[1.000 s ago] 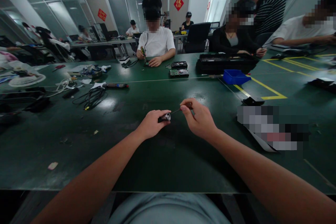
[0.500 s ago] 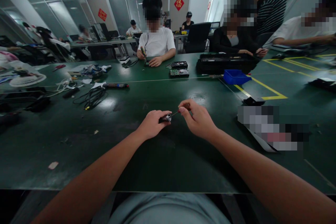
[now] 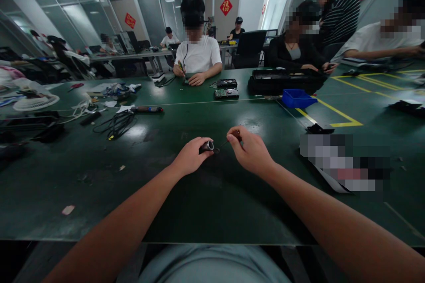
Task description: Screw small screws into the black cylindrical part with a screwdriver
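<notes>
My left hand (image 3: 191, 158) is closed around a small dark cylinder with a shiny metal end (image 3: 207, 146), held just above the green table (image 3: 212, 203). My right hand (image 3: 251, 152) pinches a thin tool with a slim shaft (image 3: 226, 143). The tool's tip points left and down, just below the cylinder's metal end. Both hands sit close together at the table's middle. Most of the cylinder is hidden inside my left fist.
A blue bin (image 3: 297, 97) and a black case (image 3: 285, 80) stand at the back right. Two hard drives (image 3: 226, 88) lie near a seated person in white. Cables (image 3: 114, 124) and a cylindrical tool (image 3: 146, 108) lie at the left. Blurred items (image 3: 343, 163) sit right of my hand.
The thin tool's tip has dropped from the cylinder's metal end to a spot just below it. My right hand shifted slightly left; my left hand rose a little.
</notes>
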`<state>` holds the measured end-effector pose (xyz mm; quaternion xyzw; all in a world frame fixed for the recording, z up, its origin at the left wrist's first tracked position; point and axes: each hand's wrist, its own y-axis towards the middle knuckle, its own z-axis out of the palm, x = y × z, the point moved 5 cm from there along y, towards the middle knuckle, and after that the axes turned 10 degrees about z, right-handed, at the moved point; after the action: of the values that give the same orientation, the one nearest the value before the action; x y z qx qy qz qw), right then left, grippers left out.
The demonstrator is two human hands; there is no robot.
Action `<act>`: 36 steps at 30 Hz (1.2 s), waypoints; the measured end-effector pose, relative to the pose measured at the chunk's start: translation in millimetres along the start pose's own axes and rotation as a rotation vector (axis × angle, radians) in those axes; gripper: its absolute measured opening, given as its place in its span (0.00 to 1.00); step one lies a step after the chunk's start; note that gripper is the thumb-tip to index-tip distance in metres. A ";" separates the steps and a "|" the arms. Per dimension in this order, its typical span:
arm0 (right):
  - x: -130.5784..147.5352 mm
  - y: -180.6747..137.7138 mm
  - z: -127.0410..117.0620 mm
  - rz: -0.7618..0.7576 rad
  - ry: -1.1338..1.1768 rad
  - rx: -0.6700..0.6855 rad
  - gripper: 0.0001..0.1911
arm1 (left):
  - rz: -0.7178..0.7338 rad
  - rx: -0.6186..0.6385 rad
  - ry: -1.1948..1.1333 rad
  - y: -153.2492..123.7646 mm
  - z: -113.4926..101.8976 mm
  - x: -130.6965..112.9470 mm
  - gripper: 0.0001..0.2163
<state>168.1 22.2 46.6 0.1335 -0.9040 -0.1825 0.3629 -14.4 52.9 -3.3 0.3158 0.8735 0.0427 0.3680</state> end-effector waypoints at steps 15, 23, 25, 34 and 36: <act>0.7 1.9 -5.5 0.014 0.011 -0.019 0.07 | -0.020 0.066 0.042 3.4 3.2 -9.7 0.20; -0.8 1.1 -5.6 0.002 0.001 -0.003 0.08 | 0.084 0.244 0.243 18.4 13.8 -13.5 0.15; -1.3 1.3 -5.7 0.003 0.001 -0.008 0.08 | 0.114 0.264 0.332 22.5 17.0 -13.7 0.16; -1.4 2.1 -5.1 0.015 -0.005 -0.010 0.08 | 0.120 0.320 0.467 32.0 22.7 -15.4 0.09; -1.0 2.2 -5.7 0.014 0.000 -0.009 0.08 | 0.105 0.326 0.461 32.1 20.0 -13.8 0.09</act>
<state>172.6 23.2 50.7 0.1253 -0.9040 -0.1841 0.3649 23.0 67.2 0.5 0.3976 0.9119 -0.0088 0.1014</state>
